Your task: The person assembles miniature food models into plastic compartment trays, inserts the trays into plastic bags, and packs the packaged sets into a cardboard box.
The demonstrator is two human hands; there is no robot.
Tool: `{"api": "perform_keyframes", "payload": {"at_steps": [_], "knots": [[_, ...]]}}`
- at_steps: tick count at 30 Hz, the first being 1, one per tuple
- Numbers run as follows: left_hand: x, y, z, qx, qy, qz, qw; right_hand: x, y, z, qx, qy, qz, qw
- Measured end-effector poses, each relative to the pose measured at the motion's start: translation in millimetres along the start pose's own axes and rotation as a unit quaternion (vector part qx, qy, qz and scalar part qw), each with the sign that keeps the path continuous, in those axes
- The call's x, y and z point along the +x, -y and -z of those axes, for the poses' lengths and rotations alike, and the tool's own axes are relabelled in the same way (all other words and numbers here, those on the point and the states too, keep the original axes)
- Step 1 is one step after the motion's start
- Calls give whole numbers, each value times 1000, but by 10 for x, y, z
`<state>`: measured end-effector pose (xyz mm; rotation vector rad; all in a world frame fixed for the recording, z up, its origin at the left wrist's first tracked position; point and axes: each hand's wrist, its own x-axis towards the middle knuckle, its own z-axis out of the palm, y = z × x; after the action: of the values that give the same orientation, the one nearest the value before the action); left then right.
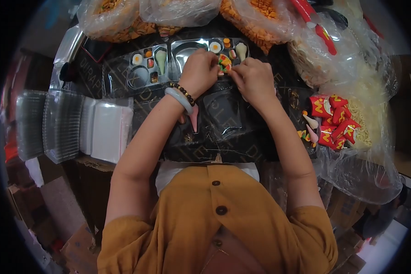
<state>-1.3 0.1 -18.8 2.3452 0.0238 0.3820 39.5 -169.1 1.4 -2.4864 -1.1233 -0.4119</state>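
Observation:
My left hand (200, 68) and my right hand (255, 78) meet over a clear plastic compartment tray (180, 48). Pinched between the fingertips of both is a small red, yellow and green miniature food piece (224, 63), perhaps a pizza slice. The same tray holds a miniature fried egg (215, 46), orange pieces (226, 42) and a pale green ice cream cone (241, 51). To the left lies a second tray (107, 75) with a similar egg, a green cone and small pieces. A pink cone (194, 119) rests below my left wrist.
Plastic bags of orange miniature pieces (260, 11) line the back. On the right are red miniature fries boxes (321, 106) and a bag of pale strands (361, 121). Stacked clear trays (63, 123) and clear packets (112, 130) stand at the left. Another clear tray (221, 114) lies in front.

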Motion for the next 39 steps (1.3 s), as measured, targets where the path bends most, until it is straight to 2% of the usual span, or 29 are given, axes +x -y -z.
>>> {"api": "perform_keyframes", "payload": {"at_steps": [3,5,8,12,18,21,24,26,27,29,33,36,38,39], "knots": [[3,48,-11,-70,-9,35,997,9,-8,48,12,13,-13,1000],[7,48,5,13,-33,27,999,67,-62,-13,50,-45,59,996],[10,85,27,10,-9,49,999,95,-124,-60,38,-9,75,996],[17,142,5,8,-23,35,999,99,-35,-70,10,-24,92,995],[24,156,5,-17,-4,68,998,72,136,-151,-34,-37,17,999],[23,159,14,-22,-8,49,999,97,105,-86,-25,-20,13,999],[-12,104,43,-55,-28,21,998,133,-6,-30,44,29,-20,998],[-19,51,65,28,12,-21,999,150,-58,-56,46,-8,-16,999],[-13,36,65,28,12,-21,999,147,-76,-74,45,-8,-17,999],[1,10,64,99,50,-30,993,138,-110,-113,8,23,29,999],[64,3,86,119,71,-9,990,160,-188,-116,45,46,20,998],[101,61,63,80,70,-17,994,149,-209,-81,47,34,18,998],[99,84,26,-43,3,39,998,148,-209,-33,52,26,23,998],[93,84,46,-43,6,38,998,133,-233,-8,52,25,19,998]]}}
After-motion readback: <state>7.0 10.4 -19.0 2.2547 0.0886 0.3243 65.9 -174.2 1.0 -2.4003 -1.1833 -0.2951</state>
